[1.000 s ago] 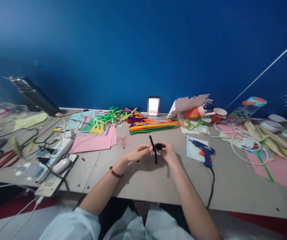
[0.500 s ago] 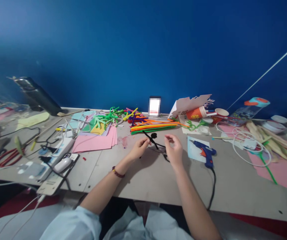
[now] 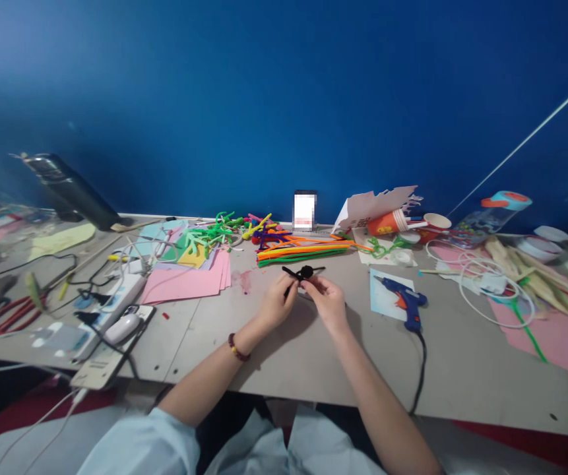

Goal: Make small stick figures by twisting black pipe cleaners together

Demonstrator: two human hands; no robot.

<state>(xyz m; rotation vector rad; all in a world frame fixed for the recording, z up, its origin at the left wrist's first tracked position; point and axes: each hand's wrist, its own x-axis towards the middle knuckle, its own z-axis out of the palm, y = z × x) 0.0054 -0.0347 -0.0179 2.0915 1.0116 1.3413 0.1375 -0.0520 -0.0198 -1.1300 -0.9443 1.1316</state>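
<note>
A black pipe cleaner (image 3: 306, 272), coiled into a small ball with straight ends sticking out, is held up just above the table. My left hand (image 3: 280, 300) pinches it from the left, fingers closed. From the right, my right hand (image 3: 327, 302) grips it too, its thumb and fingertips meeting my left hand's fingertips. Part of the black piece is hidden behind the fingers. Just beyond my hands lies a bundle of orange, yellow and green pipe cleaners (image 3: 306, 253).
A blue glue gun (image 3: 411, 302) rests on a light-blue card at right, its cord hanging off the table edge. Pink paper (image 3: 185, 280), a power strip (image 3: 113, 310), a phone (image 3: 100, 366) and red-handled scissors (image 3: 14, 315) lie left. A tilted dark bottle (image 3: 78, 188) stands behind.
My right hand has moved left and closed on the black pipe cleaner; before, it was apart from my left hand. The left hand has turned slightly and stays on the piece.
</note>
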